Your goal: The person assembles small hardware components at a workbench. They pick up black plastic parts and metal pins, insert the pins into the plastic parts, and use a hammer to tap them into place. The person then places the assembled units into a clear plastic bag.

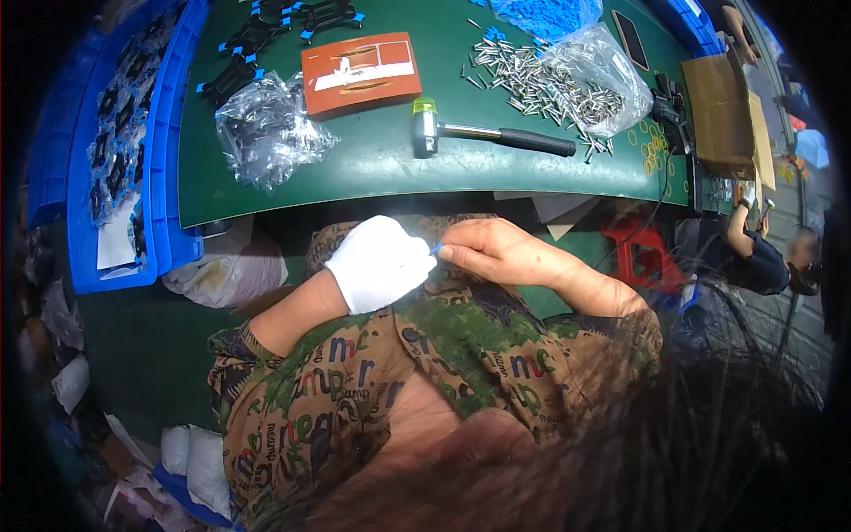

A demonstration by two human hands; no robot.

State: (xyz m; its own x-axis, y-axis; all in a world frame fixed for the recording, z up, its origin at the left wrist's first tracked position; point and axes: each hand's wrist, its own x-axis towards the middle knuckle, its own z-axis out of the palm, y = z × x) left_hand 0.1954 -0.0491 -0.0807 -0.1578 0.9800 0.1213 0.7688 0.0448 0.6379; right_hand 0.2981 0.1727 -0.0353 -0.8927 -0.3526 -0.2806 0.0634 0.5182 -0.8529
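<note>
My left hand (383, 264), in a white glove, is held over my lap just off the table's near edge. Its fingers are curled closed, and whatever they hold is hidden. My right hand (503, 254) is bare and meets the glove's fingertips. Between its thumb and forefinger it pinches a small blue piece (436, 249), mostly covered by the fingers. On the green table (372, 182) ahead lies a mallet (427, 129) with a yellow-green face and black grip. Beyond it stands a reddish-brown block (363, 95) with slots and white strips on top.
Metal pins (523, 78) spill beside a transparent bag (598, 84). Blue pieces (550, 13), a phone (629, 39) and yellow rings (654, 151) lie nearby. Black parts with blue tips (238, 78) and crumpled plastic (270, 133) sit left. A blue crate (158, 195) flanks the table; a co-worker (749, 244) is right.
</note>
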